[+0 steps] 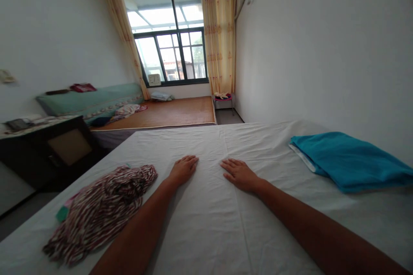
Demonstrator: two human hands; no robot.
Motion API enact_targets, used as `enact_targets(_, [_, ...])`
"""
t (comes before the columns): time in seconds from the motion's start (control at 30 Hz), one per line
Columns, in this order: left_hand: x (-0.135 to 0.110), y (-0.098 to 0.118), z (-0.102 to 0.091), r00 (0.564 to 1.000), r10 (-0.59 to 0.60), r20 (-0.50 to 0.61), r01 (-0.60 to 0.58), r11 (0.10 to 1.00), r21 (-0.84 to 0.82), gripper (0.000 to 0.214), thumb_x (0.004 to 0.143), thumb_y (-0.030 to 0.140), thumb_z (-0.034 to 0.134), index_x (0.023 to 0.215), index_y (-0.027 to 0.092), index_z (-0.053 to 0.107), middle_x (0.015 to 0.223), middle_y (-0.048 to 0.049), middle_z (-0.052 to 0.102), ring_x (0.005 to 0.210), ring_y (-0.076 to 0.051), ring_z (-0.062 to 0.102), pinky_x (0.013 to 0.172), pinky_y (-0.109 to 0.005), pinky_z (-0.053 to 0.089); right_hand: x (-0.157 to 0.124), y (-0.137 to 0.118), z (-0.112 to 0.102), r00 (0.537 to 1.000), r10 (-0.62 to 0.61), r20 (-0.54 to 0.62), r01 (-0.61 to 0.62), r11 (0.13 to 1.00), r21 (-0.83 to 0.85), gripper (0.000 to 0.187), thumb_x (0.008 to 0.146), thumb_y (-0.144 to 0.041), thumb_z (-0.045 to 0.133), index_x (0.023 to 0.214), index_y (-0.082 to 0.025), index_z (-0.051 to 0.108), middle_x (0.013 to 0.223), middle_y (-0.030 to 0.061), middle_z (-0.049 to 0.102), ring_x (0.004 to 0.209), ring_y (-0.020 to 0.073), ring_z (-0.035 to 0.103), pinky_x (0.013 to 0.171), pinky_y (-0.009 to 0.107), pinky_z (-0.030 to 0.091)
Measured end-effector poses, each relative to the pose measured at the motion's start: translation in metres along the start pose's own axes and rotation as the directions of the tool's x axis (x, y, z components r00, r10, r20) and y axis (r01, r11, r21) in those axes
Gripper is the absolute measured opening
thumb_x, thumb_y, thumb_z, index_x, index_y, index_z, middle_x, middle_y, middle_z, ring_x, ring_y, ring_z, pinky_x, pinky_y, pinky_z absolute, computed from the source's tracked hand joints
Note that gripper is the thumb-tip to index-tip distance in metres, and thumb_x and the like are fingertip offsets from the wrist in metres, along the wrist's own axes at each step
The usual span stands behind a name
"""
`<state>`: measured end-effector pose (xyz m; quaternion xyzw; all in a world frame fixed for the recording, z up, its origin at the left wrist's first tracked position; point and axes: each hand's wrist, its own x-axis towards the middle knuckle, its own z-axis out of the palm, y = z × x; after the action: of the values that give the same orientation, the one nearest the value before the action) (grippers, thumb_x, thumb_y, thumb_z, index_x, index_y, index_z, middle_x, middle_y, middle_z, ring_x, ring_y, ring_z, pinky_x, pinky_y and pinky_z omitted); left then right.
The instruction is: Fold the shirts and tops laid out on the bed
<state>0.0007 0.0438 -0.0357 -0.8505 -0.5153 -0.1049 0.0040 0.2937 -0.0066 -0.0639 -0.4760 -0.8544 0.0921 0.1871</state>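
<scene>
A white sheet [206, 210] with small wrinkles covers the surface in front of me. My left hand [184, 169] lies flat on it, palm down, with nothing held. Across a short gap, my right hand [239, 173] also rests on the cloth with its fingers stretched toward the left. Beside my left forearm is a crumpled striped garment [106, 206] in dark red and white, with a bit of green at its edge. A folded turquoise cloth [348, 159] lies on the sheet to the right, apart from my right hand.
Beyond the sheet stands a bed [180, 111] with a brown mat and scattered clothes. A dark cabinet [64, 150] is at the left. A small stool [223, 99] with cloth on it stands near the curtain [220, 30]. A white wall [322, 51] runs along the right.
</scene>
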Motion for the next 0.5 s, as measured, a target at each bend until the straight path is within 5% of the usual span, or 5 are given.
enact_targets(0.17, [-0.023,-0.033,-0.055,0.96,-0.279,0.026,0.265,0.933,0.245,0.031,0.085,0.024,0.043,0.101,0.024,0.07,0.115,-0.0104,0.067,0.109,-0.029,0.058,0.097,-0.051,0.037,-0.005,0.009,-0.005,0.998,-0.048,-0.049,0.05,0.998,0.046,0.045,0.093,-0.039,0.04,0.135,-0.028,0.052,0.142,0.0029,0.049,0.134,0.0226,0.039,0.112,0.043,0.026])
enact_targets(0.37, [-0.062,-0.102,-0.109,0.705,-0.705,0.078,0.644,0.682,0.347,0.027,0.076,0.029,0.053,0.094,0.019,0.071,0.114,-0.0173,0.067,0.105,-0.035,0.062,0.08,-0.044,0.048,-0.007,0.009,-0.005,0.995,-0.057,-0.077,0.06,0.998,0.029,0.044,0.092,-0.035,0.041,0.133,-0.027,0.055,0.14,0.0035,0.052,0.131,0.0234,0.042,0.111,0.044,0.029])
enact_targets(0.5, [-0.072,-0.12,-0.109,0.649,-0.746,0.146,0.674,0.654,0.344,0.025,0.064,0.031,0.064,0.085,0.02,0.072,0.11,-0.0172,0.069,0.1,-0.037,0.064,0.077,-0.043,0.049,-0.007,0.008,-0.007,0.994,-0.069,-0.08,0.07,0.997,0.016,0.043,0.092,-0.034,0.041,0.133,-0.026,0.054,0.139,0.0039,0.053,0.13,0.0233,0.043,0.11,0.043,0.029])
